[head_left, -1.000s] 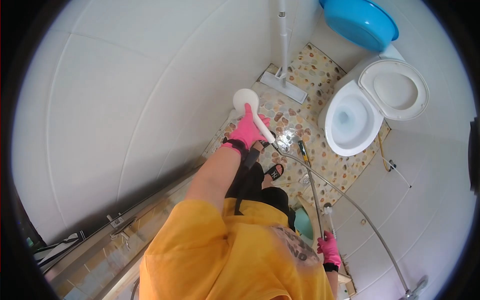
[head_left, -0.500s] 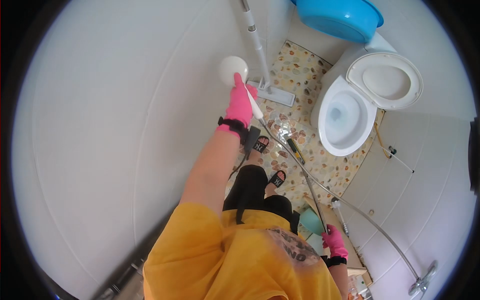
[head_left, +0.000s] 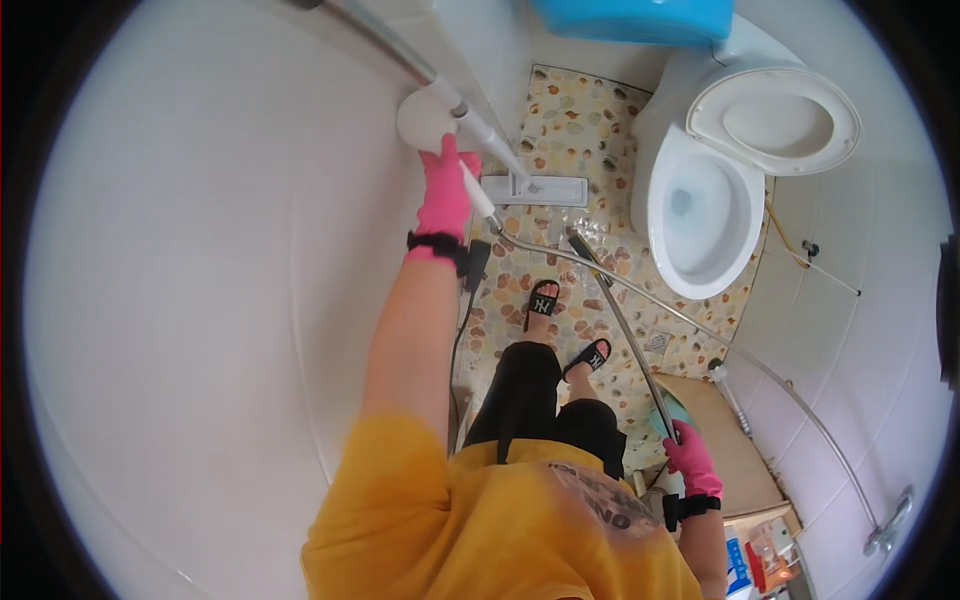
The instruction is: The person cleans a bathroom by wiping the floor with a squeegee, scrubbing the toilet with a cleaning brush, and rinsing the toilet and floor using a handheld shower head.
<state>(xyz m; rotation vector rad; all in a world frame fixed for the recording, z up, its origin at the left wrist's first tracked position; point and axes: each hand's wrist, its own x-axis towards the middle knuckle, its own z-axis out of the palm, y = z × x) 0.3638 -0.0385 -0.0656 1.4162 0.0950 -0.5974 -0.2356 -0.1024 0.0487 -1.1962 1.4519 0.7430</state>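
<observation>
In a pink glove, my left hand (head_left: 446,190) is closed round the white shower head (head_left: 427,122), whose round face is turned toward the left wall. From its handle a metal hose (head_left: 690,320) runs down to the wall fitting at the lower right. My right hand (head_left: 690,460), also gloved in pink, is closed on a long metal pole (head_left: 636,350). The pole's far end, a black and yellow brush head (head_left: 588,252), rests on the pebble-patterned floor. Just beyond my left hand stands a flat white mop (head_left: 550,190), its handle leaning up to the left.
A white toilet (head_left: 700,220) with its lid raised stands at the right, below a blue basin (head_left: 640,18). A wooden shelf (head_left: 735,430) with bottles and packets is at the lower right. A floor drain (head_left: 657,343) lies near the sandalled feet.
The shower head in my left hand has moved up and left along the wall. The view has turned, and the mop handle now slants further left. My right hand still holds the pole.
</observation>
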